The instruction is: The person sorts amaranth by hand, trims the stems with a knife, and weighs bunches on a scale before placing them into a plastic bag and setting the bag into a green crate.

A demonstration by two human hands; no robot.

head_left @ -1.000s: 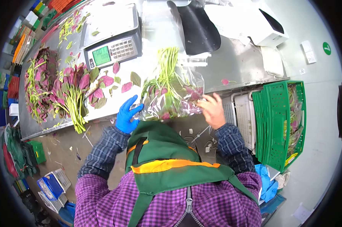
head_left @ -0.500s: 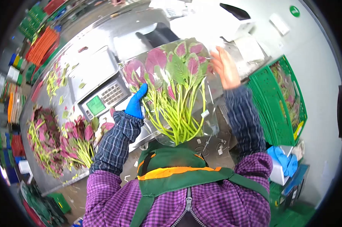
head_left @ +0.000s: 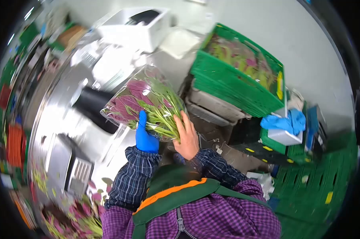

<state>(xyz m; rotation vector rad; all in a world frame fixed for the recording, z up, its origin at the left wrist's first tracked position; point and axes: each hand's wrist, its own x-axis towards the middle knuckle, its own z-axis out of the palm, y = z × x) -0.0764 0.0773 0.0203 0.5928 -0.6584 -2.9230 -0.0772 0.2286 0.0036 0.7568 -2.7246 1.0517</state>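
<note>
A clear plastic bag of amaranth greens [head_left: 137,91], with purple-and-green leaves and long pale stems, is held at a tilt in front of me. Its leafy end points to the upper left. My left hand [head_left: 146,139], in a blue glove, grips the lower left side with the thumb on top. My bare right hand [head_left: 187,137] is closed over the stem end, fingers lying across the film and thumb hidden. Loose amaranth bunches [head_left: 82,217] lie on the steel table at the lower left.
A green crate [head_left: 236,85] with bagged greens stands to the right. Blue gloves [head_left: 285,120] lie on a white box beyond it. A scale [head_left: 70,169] sits on the table at left, a white bin [head_left: 154,34] at the back. Stacked green crates [head_left: 315,187] stand lower right.
My view and body have turned right, towards the green crate. The bag has tilted, and my right hand has moved from open beside the leaves onto the stem end.
</note>
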